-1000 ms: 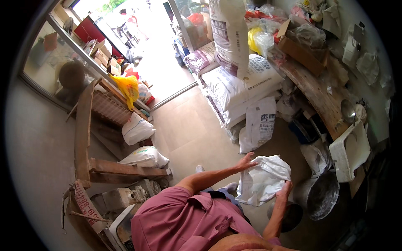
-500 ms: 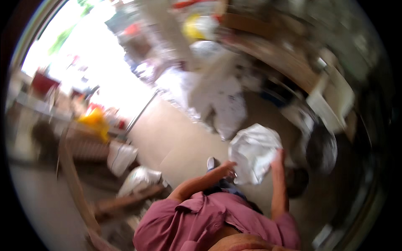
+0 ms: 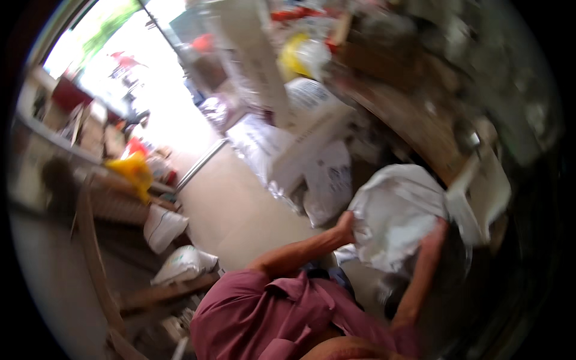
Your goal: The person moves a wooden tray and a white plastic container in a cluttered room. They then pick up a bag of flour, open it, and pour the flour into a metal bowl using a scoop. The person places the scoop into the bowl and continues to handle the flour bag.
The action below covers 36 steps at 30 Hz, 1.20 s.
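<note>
- Storeroom or workshop; which is unclear.
- Large sacks lie stacked at the far edge of the floor, beside a bright doorway.
- A cardboard box and plastic bags crowd the far end of the wooden surface.

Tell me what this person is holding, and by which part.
A white bag, held by its sides: the left hand at its left edge, the right hand at its right. Blur hides the exact grip.

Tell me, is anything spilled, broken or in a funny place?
Perhaps the yellow bag on the left: it droops down over the side instead of sitting flat. I can't see any spill or rip by the white bag, but the picture is blurry.
</note>
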{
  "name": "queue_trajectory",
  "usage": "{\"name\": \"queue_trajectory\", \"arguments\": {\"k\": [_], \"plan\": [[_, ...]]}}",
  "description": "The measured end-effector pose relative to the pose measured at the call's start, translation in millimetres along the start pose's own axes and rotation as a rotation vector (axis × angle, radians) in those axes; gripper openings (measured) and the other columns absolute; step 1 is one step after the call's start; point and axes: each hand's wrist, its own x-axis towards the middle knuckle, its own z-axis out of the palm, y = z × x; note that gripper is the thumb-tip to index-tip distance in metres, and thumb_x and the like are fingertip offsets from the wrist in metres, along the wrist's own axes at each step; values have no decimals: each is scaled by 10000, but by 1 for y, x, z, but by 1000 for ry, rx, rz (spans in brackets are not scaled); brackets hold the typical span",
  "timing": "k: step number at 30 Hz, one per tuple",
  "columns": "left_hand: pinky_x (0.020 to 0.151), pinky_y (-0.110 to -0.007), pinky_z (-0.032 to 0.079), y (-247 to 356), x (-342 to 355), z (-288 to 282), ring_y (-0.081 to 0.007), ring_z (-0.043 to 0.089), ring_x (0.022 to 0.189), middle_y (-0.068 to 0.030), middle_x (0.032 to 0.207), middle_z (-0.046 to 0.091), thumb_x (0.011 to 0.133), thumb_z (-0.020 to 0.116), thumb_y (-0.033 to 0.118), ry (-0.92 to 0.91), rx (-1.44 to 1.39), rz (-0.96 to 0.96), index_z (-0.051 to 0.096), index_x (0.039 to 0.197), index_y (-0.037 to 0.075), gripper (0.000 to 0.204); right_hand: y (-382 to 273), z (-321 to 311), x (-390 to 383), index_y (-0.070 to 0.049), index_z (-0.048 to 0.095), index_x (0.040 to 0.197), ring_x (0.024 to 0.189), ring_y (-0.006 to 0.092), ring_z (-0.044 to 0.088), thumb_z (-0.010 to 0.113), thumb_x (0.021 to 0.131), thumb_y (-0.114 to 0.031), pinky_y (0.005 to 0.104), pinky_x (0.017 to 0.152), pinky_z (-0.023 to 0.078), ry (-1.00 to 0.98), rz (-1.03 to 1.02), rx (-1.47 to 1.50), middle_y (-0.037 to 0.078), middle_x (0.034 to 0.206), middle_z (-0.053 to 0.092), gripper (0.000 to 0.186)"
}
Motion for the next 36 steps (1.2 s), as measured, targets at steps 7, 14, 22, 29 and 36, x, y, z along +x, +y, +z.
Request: {"name": "queue_trajectory", "arguments": {"k": [7,14,22,29,36], "plan": [[622,-388,519,128,-53,219,-204,599,651,-42,755,646,935,378,313,-647,-107,199,643,882,114,336,-208,107,131,-17,583,1255,1107,293,601,469,975,-331,426,973,477,-291,-761,-570,145,1214,619,436],[503,-361,473,236,-37,390,-192,524,490,5,611,551,904,397,286,-843,-11,425,573,746,146,275,-402,197,306,32,546,1272,1075,259,610,474,985,-245,398,956,493,-466,-815,-455,136,1205,606,405],[626,-376,532,303,89,474,-203,623,690,-36,810,645,913,405,316,-694,28,647,628,971,104,312,-422,252,461,56,558,1244,1024,227,612,482,950,-151,355,915,504,-517,-875,-498,126,1161,624,368],[880,-483,503,322,289,414,-264,565,1081,-135,1168,592,944,532,412,-295,202,563,551,1251,86,448,-288,198,654,-34,585,1243,1051,277,617,579,926,-265,419,907,505,-416,170,-164,86,1167,641,392],[835,-376,519,316,331,378,-212,601,984,-63,1168,594,947,561,518,72,551,1140,530,1297,87,556,-262,217,602,-13,511,1350,1115,232,589,654,916,-292,386,941,475,-721,-171,-671,92,1269,595,535]]}}
